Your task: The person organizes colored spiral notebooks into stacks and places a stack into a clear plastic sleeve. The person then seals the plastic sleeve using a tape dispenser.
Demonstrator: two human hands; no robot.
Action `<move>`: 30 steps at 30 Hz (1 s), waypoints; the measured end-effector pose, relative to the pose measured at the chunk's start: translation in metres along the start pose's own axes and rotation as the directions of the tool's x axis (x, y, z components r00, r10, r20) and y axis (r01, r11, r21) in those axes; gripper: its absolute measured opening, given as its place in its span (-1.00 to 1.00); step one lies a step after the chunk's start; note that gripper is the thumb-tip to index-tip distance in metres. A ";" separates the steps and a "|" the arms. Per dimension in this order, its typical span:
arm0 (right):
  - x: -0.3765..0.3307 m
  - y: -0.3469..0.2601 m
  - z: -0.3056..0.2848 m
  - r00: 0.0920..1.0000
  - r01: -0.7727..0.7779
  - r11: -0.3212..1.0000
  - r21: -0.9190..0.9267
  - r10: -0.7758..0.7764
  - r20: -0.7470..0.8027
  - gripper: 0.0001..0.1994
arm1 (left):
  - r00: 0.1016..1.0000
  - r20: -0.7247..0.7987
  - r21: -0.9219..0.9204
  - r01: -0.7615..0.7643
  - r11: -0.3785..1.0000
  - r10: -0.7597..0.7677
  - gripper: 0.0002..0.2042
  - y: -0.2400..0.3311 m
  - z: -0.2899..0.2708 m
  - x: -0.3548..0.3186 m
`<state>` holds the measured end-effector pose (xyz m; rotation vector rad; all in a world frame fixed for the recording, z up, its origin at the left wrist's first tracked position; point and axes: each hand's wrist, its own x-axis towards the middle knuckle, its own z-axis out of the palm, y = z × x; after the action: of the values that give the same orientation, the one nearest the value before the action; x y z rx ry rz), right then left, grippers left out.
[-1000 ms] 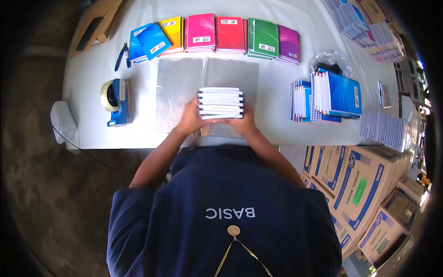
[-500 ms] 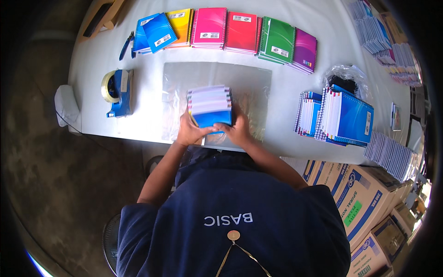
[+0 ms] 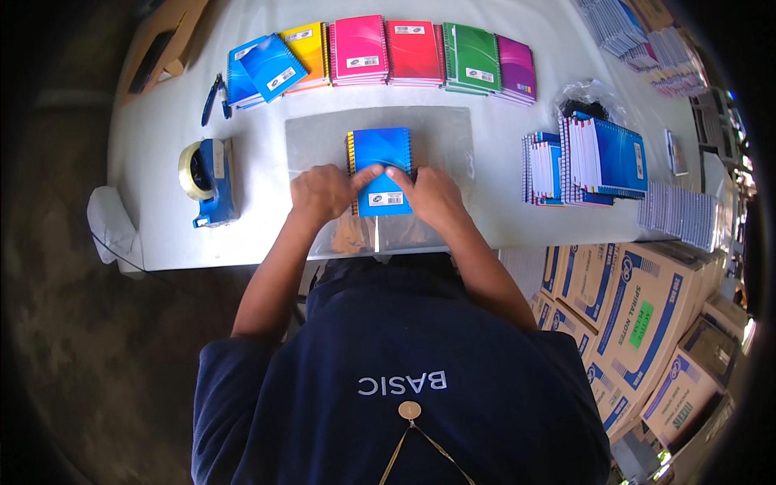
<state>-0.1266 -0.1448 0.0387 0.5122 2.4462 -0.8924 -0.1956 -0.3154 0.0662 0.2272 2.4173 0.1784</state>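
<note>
A stack of small spiral notebooks (image 3: pixel 384 151), with a blue cover on top and yellow showing along its left edge, lies flat over a clear plastic sheet or bag (image 3: pixel 445 133). My left hand (image 3: pixel 325 194) grips the left side of the stack, its thumb across the blue cover. From the right side my right hand (image 3: pixel 437 196) grips it too, thumb also on top. Both thumb tips come close together mid-cover. The fingers along the sides are partly hidden, as are most of the lower notebooks.
Along the far side runs a row of blue, yellow, pink, red, green and purple notebooks (image 3: pixel 359 48). On the left are a blue tape dispenser (image 3: pixel 217 182) and a dark pen-like tool (image 3: pixel 212 100). More notebooks (image 3: pixel 618 153) stand at right, above cardboard boxes (image 3: pixel 638 323).
The stack was tilted up with its page edges showing; now it lies flat, blue cover up, slightly farther from me. Both hands moved with it, thumbs now on the cover.
</note>
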 end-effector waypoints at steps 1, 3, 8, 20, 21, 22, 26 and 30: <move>0.000 0.003 0.007 0.985 0.066 0.992 0.104 -0.048 -0.166 -0.43 | 0.990 -0.142 -0.071 0.010 0.997 -0.020 -0.09 -0.006 0.004 -0.001; 0.001 0.014 0.032 0.867 0.239 0.936 0.260 -0.085 -0.492 -0.40 | 0.939 -0.343 -0.391 -0.151 0.908 0.009 -0.24 -0.008 0.012 -0.007; -0.002 0.005 0.063 0.846 0.480 0.695 0.535 -0.207 -0.491 -0.43 | 0.843 -0.493 -0.775 -0.538 0.332 0.215 -0.37 -0.007 0.069 0.003; -0.002 0.080 0.052 0.556 -0.204 0.937 -0.283 -0.127 -0.822 -0.62 | 0.616 -0.765 -0.176 0.078 0.981 -0.186 -0.48 -0.056 0.095 0.002; -0.003 0.085 0.055 0.581 -0.127 0.950 -0.286 -0.163 -0.797 -0.62 | 0.636 -0.748 -0.195 0.067 0.978 -0.193 -0.48 -0.055 0.106 0.002; -0.002 0.090 0.058 0.603 -0.049 0.957 -0.285 -0.200 -0.772 -0.63 | 0.655 -0.729 -0.215 0.056 0.975 -0.199 -0.48 -0.055 0.115 0.003; 0.003 0.095 0.053 0.749 0.163 0.966 -0.200 -0.253 -0.613 -0.65 | 0.617 -0.773 -0.160 0.037 0.986 -0.148 -0.45 -0.042 0.101 -0.003; 0.009 0.083 0.063 0.538 0.051 0.973 -0.225 -0.217 -0.815 -0.71 | 0.652 -0.725 -0.232 0.072 0.970 -0.222 -0.47 -0.050 0.114 0.012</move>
<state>-0.0734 -0.1267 -0.0496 0.8413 3.4537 -0.5023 -0.1354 -0.3539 -0.0358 -0.1834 3.2053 0.5054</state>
